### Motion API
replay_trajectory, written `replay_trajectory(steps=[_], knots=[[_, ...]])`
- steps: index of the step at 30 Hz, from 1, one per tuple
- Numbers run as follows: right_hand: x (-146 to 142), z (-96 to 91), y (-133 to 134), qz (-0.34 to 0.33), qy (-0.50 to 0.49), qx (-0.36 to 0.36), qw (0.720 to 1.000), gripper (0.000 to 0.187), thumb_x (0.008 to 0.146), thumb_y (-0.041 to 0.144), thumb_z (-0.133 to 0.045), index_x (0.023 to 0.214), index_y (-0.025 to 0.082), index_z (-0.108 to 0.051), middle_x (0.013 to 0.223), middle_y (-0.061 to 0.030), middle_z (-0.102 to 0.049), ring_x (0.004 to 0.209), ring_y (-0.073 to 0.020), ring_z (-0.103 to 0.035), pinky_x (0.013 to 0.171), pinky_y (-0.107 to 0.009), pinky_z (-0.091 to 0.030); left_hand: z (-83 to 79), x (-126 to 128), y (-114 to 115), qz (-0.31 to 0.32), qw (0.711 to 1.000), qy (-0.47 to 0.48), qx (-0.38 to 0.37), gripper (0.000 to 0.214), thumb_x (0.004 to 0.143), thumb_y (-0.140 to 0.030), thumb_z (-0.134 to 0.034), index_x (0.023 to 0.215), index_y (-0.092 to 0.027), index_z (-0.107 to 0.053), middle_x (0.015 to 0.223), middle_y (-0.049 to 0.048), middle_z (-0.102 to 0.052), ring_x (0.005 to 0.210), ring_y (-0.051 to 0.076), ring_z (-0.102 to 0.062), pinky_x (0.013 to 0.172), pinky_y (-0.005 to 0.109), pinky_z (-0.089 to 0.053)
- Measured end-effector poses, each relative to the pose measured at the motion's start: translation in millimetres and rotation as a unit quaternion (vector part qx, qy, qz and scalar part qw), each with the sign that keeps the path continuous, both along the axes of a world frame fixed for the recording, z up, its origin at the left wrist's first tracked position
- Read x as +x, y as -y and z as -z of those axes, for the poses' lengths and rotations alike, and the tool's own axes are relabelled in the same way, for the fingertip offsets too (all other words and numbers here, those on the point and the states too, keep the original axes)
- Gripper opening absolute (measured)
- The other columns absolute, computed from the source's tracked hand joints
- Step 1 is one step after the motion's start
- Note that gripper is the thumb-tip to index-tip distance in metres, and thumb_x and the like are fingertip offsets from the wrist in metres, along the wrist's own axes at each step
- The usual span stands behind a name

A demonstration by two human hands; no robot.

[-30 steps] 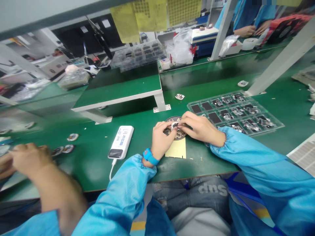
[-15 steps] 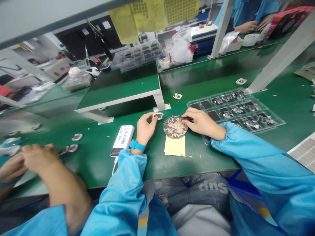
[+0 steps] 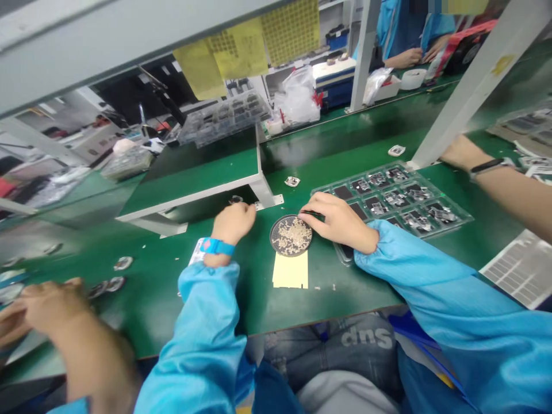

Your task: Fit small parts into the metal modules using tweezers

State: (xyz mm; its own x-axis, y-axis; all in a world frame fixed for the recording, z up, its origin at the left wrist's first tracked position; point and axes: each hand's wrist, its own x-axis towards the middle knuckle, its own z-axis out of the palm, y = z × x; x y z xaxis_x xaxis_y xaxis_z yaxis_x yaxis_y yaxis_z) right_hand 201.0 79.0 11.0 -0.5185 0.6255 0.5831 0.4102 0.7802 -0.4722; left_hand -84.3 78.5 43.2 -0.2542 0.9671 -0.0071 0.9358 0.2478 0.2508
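Note:
My left hand [image 3: 233, 223], seen from the back with fingers curled and mostly hidden, is by the front edge of the low green shelf. Just beyond its knuckles is a small white-rimmed part [image 3: 236, 199]; I cannot tell if the fingers still touch it. My right hand [image 3: 335, 221] is closed on dark tweezers [image 3: 307, 213], mostly covered by the fingers, at the right rim of a round dark dish [image 3: 275, 242]. Many tiny beige pieces [image 3: 294, 234] fill the dish. Yellow paper [image 3: 290, 270] lies under its near edge.
A clear compartment tray [image 3: 463, 219] with dark and silvery parts lies to the right. The green shelf [image 3: 194, 167] stands ahead. Another person's hands [image 3: 52, 310] work at left; another arm [image 3: 513, 178] reaches in from the right. A post [image 3: 457, 98] rises behind the tray.
My left hand has moved left and away from the dish with the white-rimmed part, to the shelf edge. My right hand stays at the dish rim. Another person's arm has entered at right.

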Motion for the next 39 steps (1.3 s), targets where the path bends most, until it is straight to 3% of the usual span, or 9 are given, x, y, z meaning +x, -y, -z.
replay_trajectory(steps=[5,9,14,17,20,23,27,33,39], knots=[[0.8,-9.0,3.2,0.037,-0.059,0.055,0.996,0.034,0.097,0.04,-0.058,0.071,0.018,-0.059,0.064,0.0003,-0.05,0.062,-0.0135,-0.045,0.061,-0.03,-0.037,-5.1,75.1,-25.2,0.208,0.977,0.007,-0.037,0.03,0.093,-0.032,-0.049,0.094,-0.016,-0.075,0.098,0.0122,-0.073,0.093,0.026,-0.068,0.085,0.034,-0.05],[0.7,-6.8,3.2,0.019,-0.113,-0.028,0.993,0.037,0.096,0.041,-0.06,0.067,0.018,-0.056,0.056,0.004,-0.048,0.052,-0.009,-0.041,0.054,-0.027,-0.032,8.5,123.6,-79.4,0.133,0.989,-0.065,0.024,0.04,0.092,-0.027,-0.052,0.122,-0.003,-0.065,0.134,0.0278,-0.057,0.123,0.037,-0.056,0.098,0.045,-0.046],[-3.0,-0.3,2.1,-0.117,-0.098,-0.263,0.953,0.029,0.091,0.043,-0.065,0.085,0.015,-0.069,0.069,-0.0011,-0.067,0.061,-0.0117,-0.058,0.059,-0.025,-0.044,21.3,134.1,-109.6,0.079,0.994,-0.073,-0.014,0.039,0.092,-0.026,-0.059,0.118,0.002,-0.065,0.128,0.0338,-0.058,0.122,0.042,-0.057,0.097,0.05,-0.047],[-7.6,1.2,10.6,-0.218,-0.033,-0.371,0.902,0.027,0.086,0.038,-0.071,0.095,0.013,-0.071,0.078,-0.0036,-0.072,0.065,-0.0127,-0.063,0.06,-0.024,-0.049,17.8,119.0,-93.1,0.105,0.993,-0.049,0.002,0.039,0.093,-0.033,-0.061,0.116,-0.002,-0.067,0.124,0.0285,-0.061,0.118,0.036,-0.06,0.1,0.045,-0.047],[-12.3,3.5,23.9,-0.235,0.042,-0.368,0.899,0.026,0.084,0.038,-0.074,0.091,0.013,-0.073,0.075,-0.0032,-0.071,0.062,-0.0121,-0.062,0.056,-0.023,-0.047,16.0,98.1,-50.0,0.165,0.979,0.055,0.103,0.043,0.084,-0.033,-0.073,0.118,-0.006,-0.066,0.122,0.0214,-0.062,0.119,0.032,-0.059,0.103,0.041,-0.046],[-14.9,6.9,34.1,-0.238,0.054,-0.322,0.915,0.022,0.086,0.037,-0.073,0.087,0.015,-0.073,0.071,-0.0014,-0.07,0.06,-0.011,-0.061,0.055,-0.022,-0.047,24.6,79.6,5.8,0.206,0.932,0.244,0.174,0.046,0.075,-0.027,-0.081,0.117,-0.015,-0.066,0.118,0.0125,-0.063,0.108,0.026,-0.063,0.093,0.038,-0.053],[-14.5,7.2,38.4,-0.236,0.052,-0.312,0.919,0.019,0.087,0.035,-0.071,0.089,0.016,-0.073,0.068,0.0006,-0.067,0.058,-0.0099,-0.06,0.055,-0.02,-0.048,45.0,65.5,58.7,0.171,0.847,0.486,0.13,0.051,0.076,-0.024,-0.08,0.12,-0.021,-0.056,0.107,0.0058,-0.066,0.084,0.016,-0.067,0.068,0.026,-0.055],[-14.7,4.3,41.5,-0.208,0.078,-0.339,0.914,0.022,0.087,0.037,-0.071,0.088,0.015,-0.074,0.067,0.0001,-0.067,0.057,-0.0103,-0.059,0.054,-0.021,-0.047,53.1,65.9,70.8,0.159,0.807,0.557,0.117,0.051,0.072,-0.017,-0.08,0.118,-0.021,-0.058,0.11,0.0063,-0.067,0.089,0.017,-0.068,0.064,0.023,-0.054],[-10.7,-6.2,41.5,-0.221,0.058,-0.343,0.911,0.021,0.088,0.038,-0.071,0.088,0.016,-0.072,0.071,-0.0006,-0.069,0.061,-0.0117,-0.061,0.058,-0.024,-0.05,52.8,72.1,75.2,0.206,0.779,0.583,0.108,0.053,0.073,-0.017,-0.081,0.121,-0.019,-0.059,0.122,0.0104,-0.069,0.103,0.021,-0.07,0.083,0.03,-0.059]])
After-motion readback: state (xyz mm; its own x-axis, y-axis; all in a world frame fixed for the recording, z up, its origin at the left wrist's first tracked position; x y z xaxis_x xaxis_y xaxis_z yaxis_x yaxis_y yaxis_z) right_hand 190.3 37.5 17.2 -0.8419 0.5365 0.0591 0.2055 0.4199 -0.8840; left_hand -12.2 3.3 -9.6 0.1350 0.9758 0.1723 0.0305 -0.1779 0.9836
